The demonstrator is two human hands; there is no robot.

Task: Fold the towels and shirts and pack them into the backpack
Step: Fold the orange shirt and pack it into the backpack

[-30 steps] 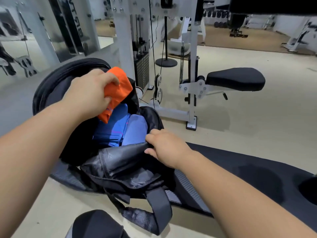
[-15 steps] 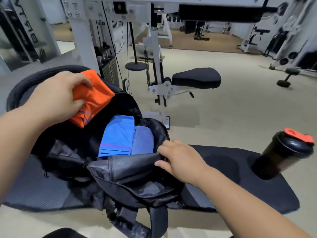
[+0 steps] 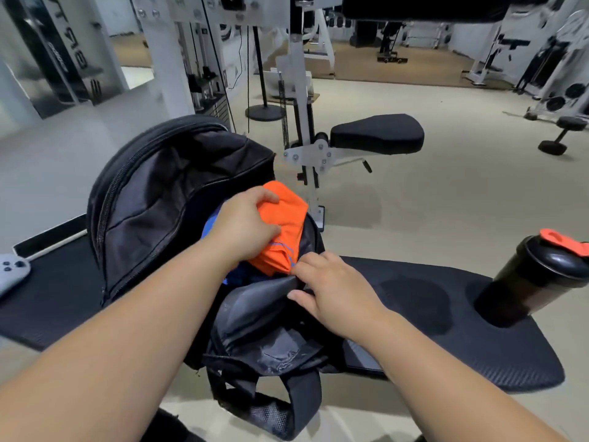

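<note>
A black backpack (image 3: 153,199) lies unzipped on a black padded bench (image 3: 446,327), its flap thrown back to the left. My left hand (image 3: 243,223) grips a folded orange cloth (image 3: 283,231) and holds it in the mouth of the bag, on top of folded blue cloth (image 3: 208,226) that is mostly hidden beneath it. My right hand (image 3: 331,291) pinches the near edge of the backpack's opening and holds it down toward me.
A black shaker bottle (image 3: 538,279) with a red cap stands on the bench at the right. A grey game controller (image 3: 12,272) lies at the far left. A white gym machine with a black seat pad (image 3: 377,134) stands behind the bench.
My left hand has brought the orange cloth down and to the right, from above the bag's flap into its opening, covering the blue cloth. My right hand keeps its hold on the rim.
</note>
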